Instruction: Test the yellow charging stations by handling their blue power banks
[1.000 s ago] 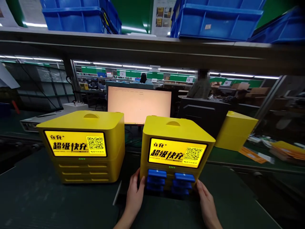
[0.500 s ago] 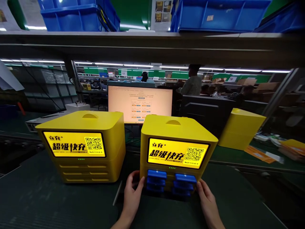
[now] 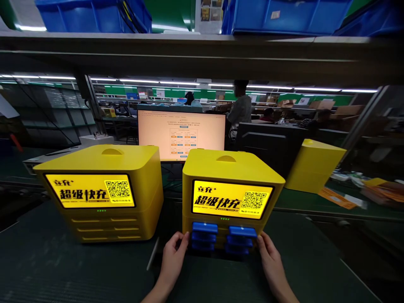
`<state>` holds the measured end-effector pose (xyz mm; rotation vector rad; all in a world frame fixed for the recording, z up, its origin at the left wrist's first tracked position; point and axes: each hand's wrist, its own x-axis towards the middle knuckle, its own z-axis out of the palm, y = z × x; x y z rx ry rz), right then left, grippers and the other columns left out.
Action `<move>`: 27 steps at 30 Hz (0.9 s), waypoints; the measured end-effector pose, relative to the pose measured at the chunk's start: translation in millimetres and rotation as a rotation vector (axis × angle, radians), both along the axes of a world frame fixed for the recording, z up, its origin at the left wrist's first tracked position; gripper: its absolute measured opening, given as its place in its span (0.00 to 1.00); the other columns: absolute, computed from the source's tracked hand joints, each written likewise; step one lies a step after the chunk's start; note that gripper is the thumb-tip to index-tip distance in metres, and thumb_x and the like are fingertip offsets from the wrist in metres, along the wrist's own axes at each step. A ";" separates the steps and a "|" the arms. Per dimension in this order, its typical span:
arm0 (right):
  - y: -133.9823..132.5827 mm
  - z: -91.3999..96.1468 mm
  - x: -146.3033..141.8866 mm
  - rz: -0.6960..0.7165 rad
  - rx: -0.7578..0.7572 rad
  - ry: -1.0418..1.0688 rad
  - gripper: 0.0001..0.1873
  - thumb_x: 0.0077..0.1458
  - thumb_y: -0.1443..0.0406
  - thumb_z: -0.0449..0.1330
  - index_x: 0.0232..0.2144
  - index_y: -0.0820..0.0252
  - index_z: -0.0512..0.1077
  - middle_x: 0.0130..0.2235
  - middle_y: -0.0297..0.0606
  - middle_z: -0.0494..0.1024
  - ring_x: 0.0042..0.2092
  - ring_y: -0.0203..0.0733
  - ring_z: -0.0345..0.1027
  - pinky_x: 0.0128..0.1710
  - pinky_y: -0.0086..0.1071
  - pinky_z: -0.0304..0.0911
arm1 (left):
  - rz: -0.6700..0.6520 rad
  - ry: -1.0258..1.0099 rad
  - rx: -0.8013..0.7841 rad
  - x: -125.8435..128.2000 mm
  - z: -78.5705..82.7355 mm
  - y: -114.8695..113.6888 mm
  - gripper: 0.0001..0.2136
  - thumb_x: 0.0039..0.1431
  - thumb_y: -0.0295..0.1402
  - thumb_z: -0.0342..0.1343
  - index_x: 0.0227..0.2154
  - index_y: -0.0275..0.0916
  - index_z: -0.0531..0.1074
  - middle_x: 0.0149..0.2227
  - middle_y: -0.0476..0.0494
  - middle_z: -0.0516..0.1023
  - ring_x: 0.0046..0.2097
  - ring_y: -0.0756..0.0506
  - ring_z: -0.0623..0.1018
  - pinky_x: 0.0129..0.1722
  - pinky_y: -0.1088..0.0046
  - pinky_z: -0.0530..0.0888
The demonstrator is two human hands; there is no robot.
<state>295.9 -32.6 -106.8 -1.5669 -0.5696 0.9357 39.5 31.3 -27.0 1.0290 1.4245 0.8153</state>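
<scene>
A yellow charging cabinet [image 3: 232, 174] with a lit screen stands in front of me on the dark mat. Several blue power banks [image 3: 205, 228] stick out of its front slots. My left hand [image 3: 173, 259] grips the cabinet's lower left corner, fingers curled on it. At the lower right corner, my right hand [image 3: 269, 263] presses its side the same way. A second yellow cabinet [image 3: 104, 189] stands to the left, its slots flush and yellow.
A lit monitor [image 3: 181, 134] stands behind the two cabinets. A third yellow cabinet [image 3: 312, 166] lies tilted at the right on a conveyor. Blue bins [image 3: 284, 14] sit on the overhead shelf. A person [image 3: 240, 109] stands far behind the monitor.
The view has tipped and shifted slightly; the monitor went from a blank page to one with a form. Both hands stay on the cabinet's lower corners. The person behind moved left.
</scene>
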 end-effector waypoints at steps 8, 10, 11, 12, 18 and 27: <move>-1.4 0.7 1.4 0.014 -0.017 -0.045 0.46 0.38 0.36 0.55 0.49 0.63 0.62 0.51 0.43 0.67 0.53 0.49 0.59 0.52 0.34 0.54 | -0.079 0.039 -0.026 -0.7 -5.6 -1.6 0.25 0.42 0.55 0.49 0.21 0.32 0.63 0.20 0.55 0.62 0.24 0.66 0.61 0.26 0.94 0.58; -1.4 -0.6 1.6 0.015 -0.011 -0.046 0.45 0.38 0.36 0.55 0.49 0.63 0.62 0.52 0.43 0.67 0.54 0.49 0.58 0.53 0.34 0.54 | -0.082 0.039 -0.028 -0.4 -4.6 -1.6 0.25 0.42 0.55 0.49 0.21 0.32 0.63 0.21 0.54 0.62 0.25 0.65 0.62 0.26 0.94 0.59; -1.3 -1.3 1.6 0.017 -0.007 -0.045 0.45 0.38 0.37 0.55 0.49 0.64 0.62 0.52 0.44 0.67 0.54 0.49 0.58 0.53 0.34 0.53 | -0.084 0.037 -0.029 -0.3 -4.1 -1.5 0.25 0.42 0.55 0.50 0.20 0.32 0.63 0.20 0.54 0.62 0.24 0.65 0.62 0.25 0.94 0.59; -1.3 -2.0 1.7 0.018 -0.002 -0.046 0.45 0.39 0.37 0.55 0.49 0.64 0.62 0.52 0.44 0.66 0.54 0.48 0.58 0.53 0.34 0.53 | -0.087 0.034 -0.030 -0.2 -3.5 -1.2 0.25 0.42 0.54 0.50 0.20 0.32 0.63 0.20 0.54 0.62 0.24 0.65 0.61 0.25 0.94 0.59; -0.6 -2.5 1.6 0.012 0.005 -0.040 0.45 0.39 0.37 0.55 0.49 0.64 0.62 0.51 0.45 0.67 0.54 0.50 0.58 0.54 0.36 0.51 | -0.091 0.037 -0.029 -0.4 -3.0 -0.1 0.24 0.43 0.53 0.50 0.20 0.32 0.63 0.20 0.54 0.62 0.24 0.65 0.62 0.25 0.94 0.59; -1.4 0.5 1.3 0.013 -0.006 -0.033 0.47 0.37 0.36 0.55 0.49 0.64 0.62 0.52 0.44 0.66 0.54 0.48 0.57 0.55 0.34 0.51 | -0.091 0.043 -0.023 0.1 -2.7 -0.1 0.25 0.42 0.55 0.50 0.20 0.32 0.63 0.20 0.55 0.62 0.23 0.65 0.62 0.25 0.93 0.58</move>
